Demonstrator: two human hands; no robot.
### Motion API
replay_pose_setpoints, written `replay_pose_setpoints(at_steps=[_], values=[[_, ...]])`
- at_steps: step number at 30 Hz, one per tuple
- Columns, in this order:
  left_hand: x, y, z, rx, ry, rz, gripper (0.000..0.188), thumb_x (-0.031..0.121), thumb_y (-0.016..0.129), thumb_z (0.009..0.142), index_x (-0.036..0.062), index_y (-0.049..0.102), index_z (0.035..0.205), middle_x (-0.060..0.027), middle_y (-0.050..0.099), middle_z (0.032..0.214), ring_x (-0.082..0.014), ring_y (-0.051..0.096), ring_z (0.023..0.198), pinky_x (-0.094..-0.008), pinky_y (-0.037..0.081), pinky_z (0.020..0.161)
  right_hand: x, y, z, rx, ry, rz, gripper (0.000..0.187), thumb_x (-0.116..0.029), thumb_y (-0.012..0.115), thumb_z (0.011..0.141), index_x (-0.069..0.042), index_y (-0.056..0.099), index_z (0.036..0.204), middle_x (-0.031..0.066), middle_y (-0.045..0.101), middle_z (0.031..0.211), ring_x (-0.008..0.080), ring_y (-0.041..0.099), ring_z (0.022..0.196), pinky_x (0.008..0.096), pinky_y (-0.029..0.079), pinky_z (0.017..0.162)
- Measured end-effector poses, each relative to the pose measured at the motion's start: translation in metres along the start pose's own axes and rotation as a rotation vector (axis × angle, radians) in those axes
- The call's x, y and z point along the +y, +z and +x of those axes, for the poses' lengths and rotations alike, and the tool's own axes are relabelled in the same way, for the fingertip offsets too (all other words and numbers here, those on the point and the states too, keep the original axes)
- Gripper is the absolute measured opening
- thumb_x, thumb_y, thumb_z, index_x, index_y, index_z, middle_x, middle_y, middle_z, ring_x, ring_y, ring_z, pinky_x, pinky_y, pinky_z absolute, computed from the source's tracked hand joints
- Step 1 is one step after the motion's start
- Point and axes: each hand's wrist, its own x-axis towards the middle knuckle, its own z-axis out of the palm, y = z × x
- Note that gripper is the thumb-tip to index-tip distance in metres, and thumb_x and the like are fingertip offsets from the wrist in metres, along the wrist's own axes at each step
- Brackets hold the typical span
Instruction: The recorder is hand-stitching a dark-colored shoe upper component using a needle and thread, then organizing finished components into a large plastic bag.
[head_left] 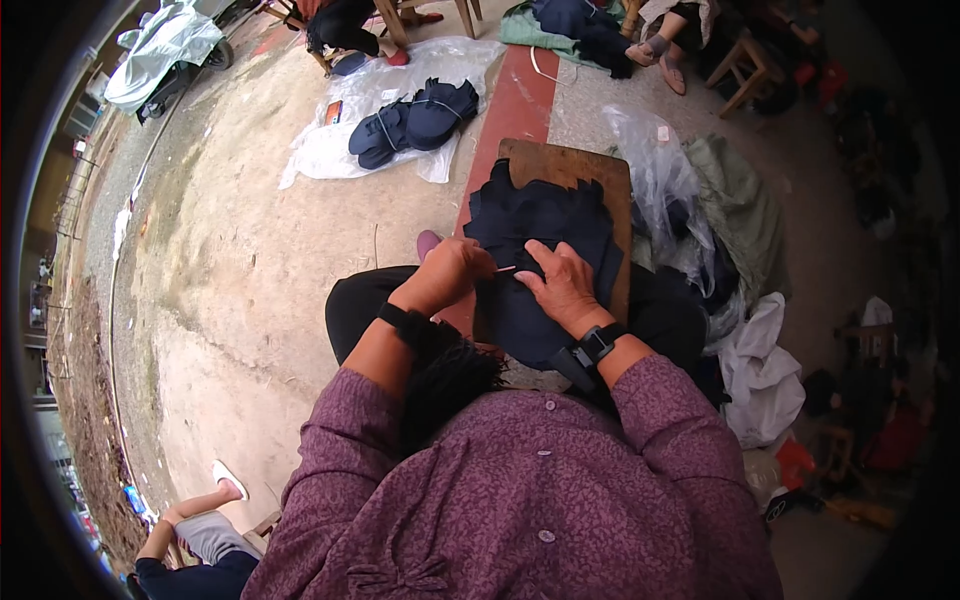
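Observation:
Dark navy cloth pieces (532, 325) lie stacked on a wooden board (618, 172) in front of me. Over the left side of the stack is my left hand (452, 273), closed round a thin pale stick-like thing (505, 269) whose end points right; its kind is too small to make out. My right hand (562, 283) rests on the cloth just to the right, thumb and forefinger bent round a fold of it. Both wrists carry black bands.
Ahead to the left, tied bundles of dark cloth (415, 122) lie on plastic sheeting (310, 160). Clear plastic bags (650, 150) and a green sack (735, 200) stand to the right, with a white sack (762, 375) nearer me. Other people sit ahead and at lower left.

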Motion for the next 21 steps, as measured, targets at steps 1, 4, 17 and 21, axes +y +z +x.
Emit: replay_pose_setpoints(at_steps=[1,4,17,21], values=[[0.001,0.004,0.001,-0.002,0.004,0.000,0.014,-0.005,0.063,0.067,0.0053,0.067,0.076,-0.0112,0.063,0.076,-0.0281,0.060,0.073,-0.0356,0.050,0.067,0.000,0.000,0.000,0.004,0.002,-0.001,0.046,-0.027,0.076,0.074,-0.012,0.061,0.115,0.0148,0.056,0.083,0.0345,0.058,0.079,0.0430,0.048,0.069],[0.012,0.022,0.009,0.123,-0.036,0.017,0.006,0.001,0.067,0.074,0.0044,0.067,0.079,-0.0108,0.066,0.079,-0.0282,0.063,0.075,-0.0359,0.050,0.068,0.001,-0.001,-0.002,-0.002,-0.010,-0.005,0.045,-0.026,0.076,0.074,-0.013,0.061,0.115,0.0145,0.056,0.082,0.0346,0.059,0.080,0.0428,0.048,0.070],[0.069,0.044,-0.006,0.408,-0.171,0.435,0.026,0.013,0.069,0.076,0.0098,0.061,0.101,-0.0091,0.056,0.087,-0.0294,0.059,0.079,-0.0385,0.050,0.065,0.028,-0.003,0.016,-0.050,-0.189,0.081,0.017,-0.006,0.064,0.080,-0.009,0.062,0.096,0.0166,0.061,0.077,0.0363,0.062,0.077,0.0433,0.049,0.068],[0.059,0.058,-0.019,0.221,-0.012,0.463,0.030,0.018,0.064,0.082,0.0051,0.057,0.108,-0.0129,0.056,0.088,-0.0297,0.062,0.085,-0.0380,0.052,0.071,0.019,-0.018,0.030,-0.177,-0.340,-0.165,0.012,-0.006,0.061,0.079,-0.010,0.063,0.090,0.0159,0.060,0.076,0.0362,0.061,0.076,0.0444,0.049,0.067]])
